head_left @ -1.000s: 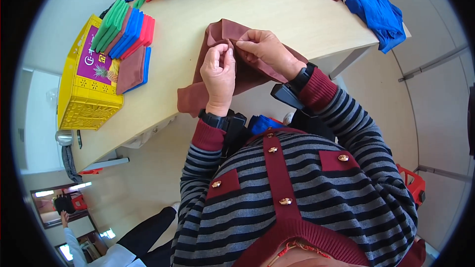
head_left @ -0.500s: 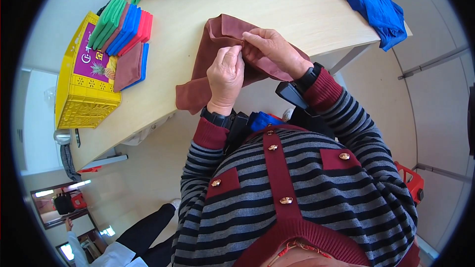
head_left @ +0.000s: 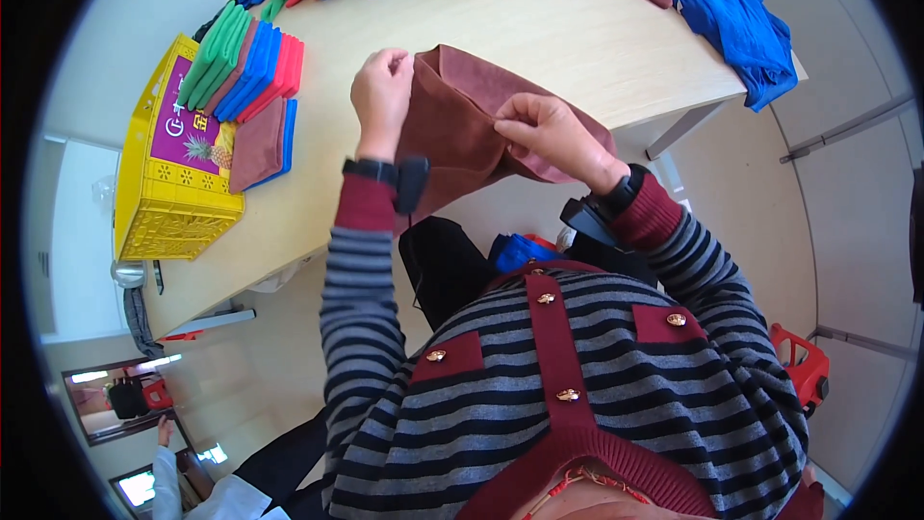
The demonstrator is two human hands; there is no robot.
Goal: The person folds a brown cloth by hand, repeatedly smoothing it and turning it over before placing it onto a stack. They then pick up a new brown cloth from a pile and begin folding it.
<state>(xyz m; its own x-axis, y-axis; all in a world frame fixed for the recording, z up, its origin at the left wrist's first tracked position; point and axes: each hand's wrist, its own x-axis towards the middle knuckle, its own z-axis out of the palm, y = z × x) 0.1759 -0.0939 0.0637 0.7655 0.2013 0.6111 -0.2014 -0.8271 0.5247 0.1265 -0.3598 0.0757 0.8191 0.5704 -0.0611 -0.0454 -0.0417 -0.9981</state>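
Note:
A brown cloth (head_left: 452, 125) is spread over the table's near edge, part of it hanging down toward my lap. My right hand (head_left: 549, 135) pinches an upper edge of it near the middle, thumb against fingertips. At the cloth's upper left edge, my left hand (head_left: 382, 96) is closed with curled fingers. It seems to grip that edge, though the fingertips are partly hidden. Behind my left wrist, the cloth's lower left part is out of sight.
On the pale table (head_left: 337, 125), folded green, brown, blue and red cloths (head_left: 245, 67) lean by a yellow basket (head_left: 183, 212). A folded brown cloth (head_left: 258, 149) lies nearer. Loose blue cloth (head_left: 727, 19) drapes off the far right corner. Another person's arm (head_left: 166, 462) shows at lower left.
My left hand has moved left and up, away from my right hand, to the cloth's upper left. The cloth looks more spread out. My right hand has shifted slightly right and nearer.

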